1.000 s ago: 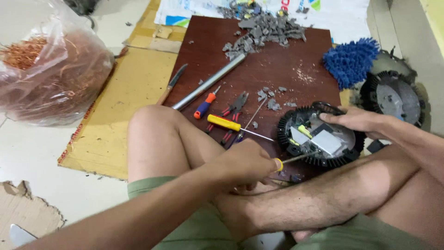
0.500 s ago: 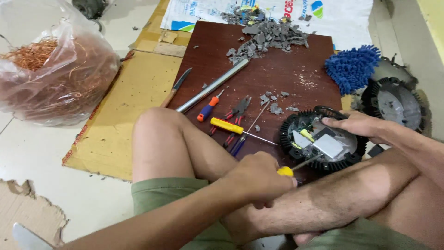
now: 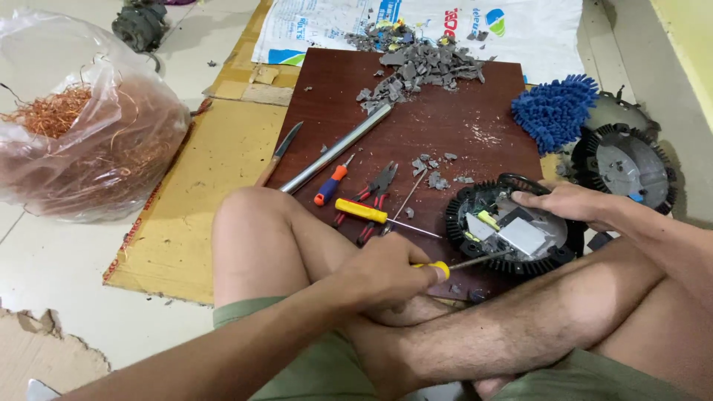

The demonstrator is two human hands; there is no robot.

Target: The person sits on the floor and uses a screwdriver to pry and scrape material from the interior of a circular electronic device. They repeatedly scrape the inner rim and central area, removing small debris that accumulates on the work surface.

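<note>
Head view, looking down past crossed legs. Left hand (image 3: 386,271) curled tight round the yellow handle of a screwdriver (image 3: 464,262), fist closed, thumb on top. Shaft pointed toward roughly 3 o'clock, tip reaching into the black round finned housing (image 3: 512,223) just beside it. Long axis of the tool nearly level, tilted up a touch on the tip side. Housing sat at 3 o'clock from that fist, right at the near edge of the dark brown board (image 3: 416,134). Right hand (image 3: 568,202) laid flat over the housing's far rim, fingers pressed together and curved down on it, pinning it. Right hand touching the housing directly; left only through the tool.

Inside the housing: a grey rectangular block and a small yellow part, can't tell more than that. Clear plastic bag (image 3: 82,148) out at 9 o'clock stuffed with copper wire. Loose on the board: second yellow screwdriver (image 3: 371,213), red pliers (image 3: 375,197), metal tube (image 3: 338,148), pile of grey broken bits (image 3: 423,67) at 12 o'clock. Blue fluffy mitt (image 3: 553,111) and another round housing (image 3: 624,167) at 2 o'clock.
</note>
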